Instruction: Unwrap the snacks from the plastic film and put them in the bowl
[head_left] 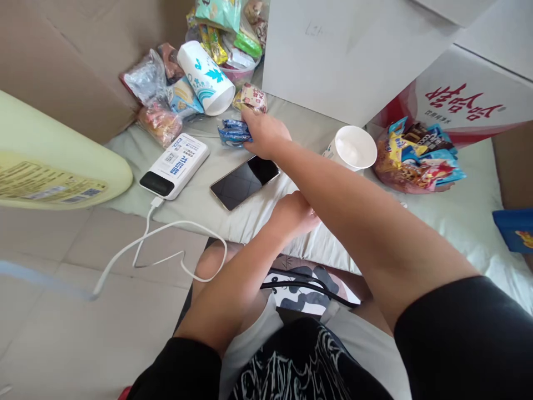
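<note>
Blue snack packets (pixel 233 132) lie on the pale green sheet (pixel 458 216) of a bed or mat, just beyond a dark smartphone (pixel 244 181); the right hand (pixel 263 133) is on them, fingers curled over their right end, gripping.

Largest items: a white carton (pixel 350 55) stands at the back, with a red-lettered white box (pixel 470 100) to its right. Brown cardboard (pixel 83 50) fills the upper left. A pale yellow curved object (pixel 54 166) with a printed label intrudes from the left edge.

Mid-size: a heap of mixed snack wrappers (pixel 195 61) sits behind the blue packets, with a patterned paper cup (pixel 206 78) lying on its side in it. A second pile of snack bags (pixel 418 158) rests at the right, just beside an upright white paper cup (pixel 353 147).

Smaller: a white power bank (pixel 175 165) lies left of the smartphone, its white cable (pixel 158 244) trailing onto the tiled floor (pixel 83 328). A small pink-and-white packet (pixel 252 97) sits just behind the right hand.

Left hand (pixel 293 214): rests at the sheet's front edge, partly hidden under the right forearm; whether it is clenched or holds anything cannot be told.
</note>
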A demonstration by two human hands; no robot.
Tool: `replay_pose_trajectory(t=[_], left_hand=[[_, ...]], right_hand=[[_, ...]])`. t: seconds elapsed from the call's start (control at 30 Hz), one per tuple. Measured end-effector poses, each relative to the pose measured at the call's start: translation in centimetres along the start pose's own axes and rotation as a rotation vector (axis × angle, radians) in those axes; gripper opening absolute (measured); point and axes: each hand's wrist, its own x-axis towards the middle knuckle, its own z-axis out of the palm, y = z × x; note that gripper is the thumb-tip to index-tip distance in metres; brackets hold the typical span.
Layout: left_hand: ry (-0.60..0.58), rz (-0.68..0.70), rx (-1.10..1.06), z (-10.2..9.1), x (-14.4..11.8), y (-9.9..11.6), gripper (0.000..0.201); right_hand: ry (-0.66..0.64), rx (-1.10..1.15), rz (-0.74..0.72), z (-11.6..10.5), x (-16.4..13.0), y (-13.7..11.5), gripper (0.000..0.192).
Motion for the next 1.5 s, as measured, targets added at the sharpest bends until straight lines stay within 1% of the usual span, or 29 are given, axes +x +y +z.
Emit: replay_pose_trajectory(t=[0.07,0.1,0.13,0.2,0.27,0.3,0.33,0.4,0.47,0.5,0.53,0.6,0.67,0.73,0.77,0.8,0.83,0.9,0.97,1.0,1.03,1.07,1.13,1.23,1.3,1.33,1.4,1.43,1.5], left_hand=[[-0.066,0.008,0.136,-0.1,-0.4,0.3,0.021],[-0.072,0.025,0.171,-0.3,-0.4,0.3,0.021],[-0.054,0.043,0.168,-0.4,-0.4,0.2,0.02],[0.022,0.054,0.08,-0.9,-0.1,0.0,0.017],[0.084,0.024,-0.121,-1.3,0.3,-0.2,0.013],[0.087,0.012,-0.272,-1.4,0.5,-0.2,0.012],[0.063,0.017,-0.447,-1.4,0.7,-0.1,0.015],[-0.062,0.072,-0.794,-1.0,0.9,0.2,0.026],[-0.185,0.115,-1.027,0.0,1.1,0.5,0.038],[-0.201,0.113,-1.079,0.6,1.3,0.7,0.043],[-0.179,0.097,-1.096,1.3,1.4,0.8,0.046],[-0.068,0.049,-1.052,2.4,1.7,0.9,0.046],[0.007,0.002,-0.985,3.0,2.0,0.9,0.041],[-0.003,-0.046,-0.977,3.1,2.1,0.9,0.037],[-0.028,-0.065,-0.993,3.0,2.2,0.9,0.037],[-0.05,-0.08,-1.015,2.9,2.2,0.9,0.039],[-0.061,-0.09,-1.034,2.9,2.3,0.9,0.043],[-0.048,-0.103,-1.048,3.0,2.5,0.7,0.049],[-0.033,-0.12,-1.036,3.2,2.9,0.4,0.05],[-0.036,-0.128,-1.027,3.4,3.1,0.3,0.049],[-0.046,-0.138,-1.017,3.5,3.2,0.2,0.049],[-0.06,-0.15,-1.008,3.7,3.4,0.1,0.049],[-0.085,-0.174,-0.99,4.1,3.6,0.2,0.051],[-0.117,-0.196,-0.964,4.6,3.7,0.4,0.056],[-0.128,-0.183,-0.925,4.8,3.6,0.5,0.059],[-0.125,-0.165,-0.894,4.9,3.4,0.6,0.06],[-0.118,-0.117,-0.823,5.1,3.2,0.7,0.059],[-0.118,-0.093,-0.792,5.2,3.0,0.7,0.059],[-0.13,-0.062,-0.74,5.3,2.8,0.8,0.06]], right_hand=[[0.004,-0.025,0.014,-0.4,-1.0,0.3,0.033],[0.036,-0.031,0.015,-0.8,-1.7,0.6,0.034],[0.088,-0.032,0.019,-1.2,-2.7,1.0,0.035],[0.232,-0.025,0.038,-2.2,-5.6,2.2,0.034],[0.412,-0.028,0.06,-2.8,-9.7,4.1,0.032],[0.504,-0.038,0.071,-2.7,-12.1,5.1,0.03],[0.583,-0.058,0.089,-2.3,-14.4,6.1,0.03],[0.719,-0.111,0.137,-0.7,-18.7,7.7,0.027],[0.82,-0.142,0.146,1.6,-21.8,8.4,0.023],[0.857,-0.149,0.147,2.8,-22.8,8.5,0.019],[0.878,-0.149,0.151,3.8,-23.5,8.4,0.015],[0.876,-0.124,0.139,5.2,-24.6,8.0,0.015],[0.826,-0.07,0.067,5.5,-25.5,7.9,0.024],[0.763,0.04,-0.079,5.3,-26.8,8.5,0.029],[0.745,0.127,-0.135,5.2,-27.5,9.2,0.029],[0.737,0.239,-0.158,5.1,-28.1,10.0,0.03],[0.734,0.375,-0.144,5.1,-28.7,10.8,0.032],[0.696,0.686,-0.047,5.5,-29.4,12.5,0.039],[0.576,0.939,0.003,6.0,-29.6,13.8,0.047],[0.512,1.003,-0.01,6.2,-29.5,14.3,0.052],[0.467,1.012,-0.039,6.4,-29.5,14.6,0.057],[0.451,0.97,-0.076,6.5,-29.4,14.7,0.06],[0.496,0.8,-0.139,6.5,-29.4,14.8,0.062],[0.636,0.518,-0.122,6.2,-29.6,14.8,0.048],[0.684,0.401,-0.111,5.9,-29.7,14.9,0.034],[0.69,0.376,-0.126,5.8,-29.7,14.9,0.026],[0.687,0.396,-0.179,5.8,-29.5,15.0,0.012],[0.686,0.431,-0.195,5.8,-29.4,15.0,0.011],[0.685,0.52,-0.191,5.9,-29.2,14.8,0.018]])
